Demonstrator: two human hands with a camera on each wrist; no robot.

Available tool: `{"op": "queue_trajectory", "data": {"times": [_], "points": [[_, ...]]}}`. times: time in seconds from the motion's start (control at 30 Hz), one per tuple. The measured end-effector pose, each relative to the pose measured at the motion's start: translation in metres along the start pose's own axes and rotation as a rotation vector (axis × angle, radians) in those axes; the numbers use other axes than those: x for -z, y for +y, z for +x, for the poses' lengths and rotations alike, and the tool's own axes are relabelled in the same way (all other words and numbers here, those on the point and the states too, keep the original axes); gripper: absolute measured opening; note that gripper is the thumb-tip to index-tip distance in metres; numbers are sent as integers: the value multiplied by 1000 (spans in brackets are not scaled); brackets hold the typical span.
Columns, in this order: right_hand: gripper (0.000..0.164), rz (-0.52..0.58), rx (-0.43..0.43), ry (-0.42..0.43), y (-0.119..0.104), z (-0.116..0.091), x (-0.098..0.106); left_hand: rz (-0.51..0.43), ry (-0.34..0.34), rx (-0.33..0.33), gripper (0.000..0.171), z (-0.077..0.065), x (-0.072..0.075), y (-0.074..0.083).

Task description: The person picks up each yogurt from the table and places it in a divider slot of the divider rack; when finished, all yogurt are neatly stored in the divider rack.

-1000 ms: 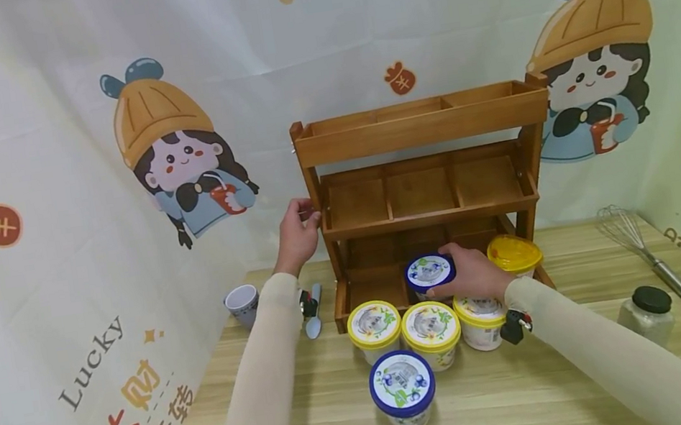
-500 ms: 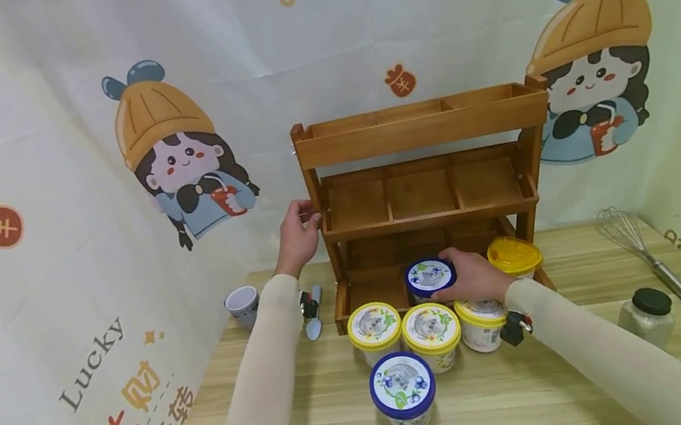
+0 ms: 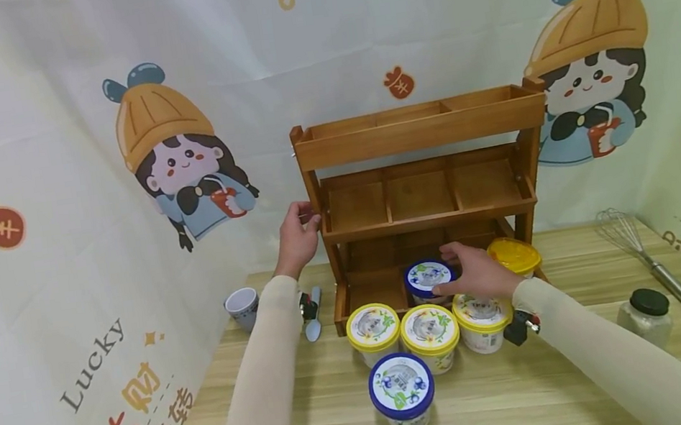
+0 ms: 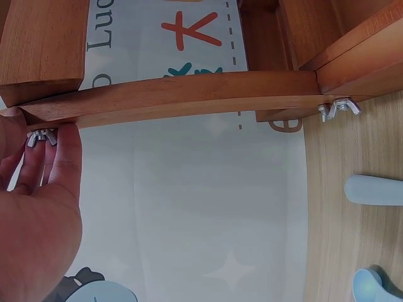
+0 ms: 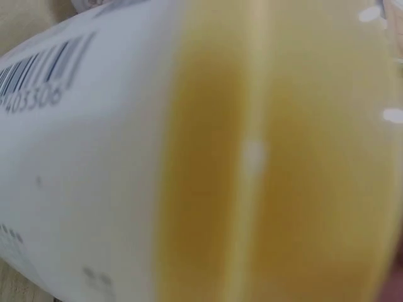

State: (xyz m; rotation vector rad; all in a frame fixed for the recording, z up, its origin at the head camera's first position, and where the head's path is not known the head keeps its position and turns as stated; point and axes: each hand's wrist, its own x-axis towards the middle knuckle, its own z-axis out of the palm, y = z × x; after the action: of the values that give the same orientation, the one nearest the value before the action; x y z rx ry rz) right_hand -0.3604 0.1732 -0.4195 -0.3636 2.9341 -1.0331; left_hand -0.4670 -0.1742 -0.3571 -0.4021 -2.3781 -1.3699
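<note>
The brown wooden tiered rack (image 3: 420,130) is gripped by the left hand (image 3: 299,236); in its bottom middle compartment, the round blue-lidded tub (image 3: 429,275) is ringed, ungrasped, by the right hand (image 3: 481,271). If that hand is dipped, the rightmost round yellow-lidded white tub (image 3: 482,329) could be toppled.

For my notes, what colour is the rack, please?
Brown; the rack shows best in the head view.

One tub (image 3: 429,277) is seated in rack (image 3: 421,133), just left of right hand (image 3: 481,272); cup (image 3: 242,303) set left of left hand (image 3: 297,240); whisk (image 3: 664,272), jar (image 3: 646,318) placed farther right.
</note>
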Motion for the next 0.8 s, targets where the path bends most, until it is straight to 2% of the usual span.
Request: {"op": "queue_trajectory", "data": {"times": [0.43,0.8], "points": [[85,77,82,42,-9,-21,11,0,0,5,31,2,1,-2],[72,120,209,-3,-31,-41,-6,-12,-3,6,32,0,0,-2]]}}
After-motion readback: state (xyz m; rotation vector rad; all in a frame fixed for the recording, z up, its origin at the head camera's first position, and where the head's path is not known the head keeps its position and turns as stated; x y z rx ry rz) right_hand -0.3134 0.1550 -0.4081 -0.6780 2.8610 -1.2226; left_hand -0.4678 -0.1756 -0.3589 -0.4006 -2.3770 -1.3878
